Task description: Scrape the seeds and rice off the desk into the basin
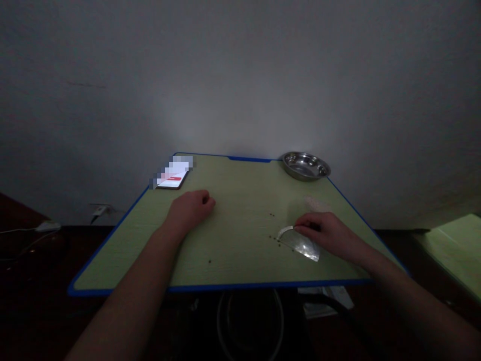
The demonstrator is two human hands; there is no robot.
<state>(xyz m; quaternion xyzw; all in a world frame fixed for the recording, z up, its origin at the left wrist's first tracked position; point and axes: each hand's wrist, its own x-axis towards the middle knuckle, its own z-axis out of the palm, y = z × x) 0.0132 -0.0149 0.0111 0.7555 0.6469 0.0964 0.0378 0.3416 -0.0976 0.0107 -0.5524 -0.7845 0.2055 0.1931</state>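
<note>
The right fingers pinch a clear plastic piece.

The curled left hand hid its own palm, so whether anything lay inside could not be seen. The right hand covered one end of the shiny piece, whose nature was unclear. The dark specks were too small to identify, and the pale patch beyond that hand was a blur. Coarse pixels masked part of the phone. The left forearm covered some of the tabletop's near rim and ran out of the bottom edge. Below, the ringed object was cut off, and the tabletop partly hid the papers.
</note>
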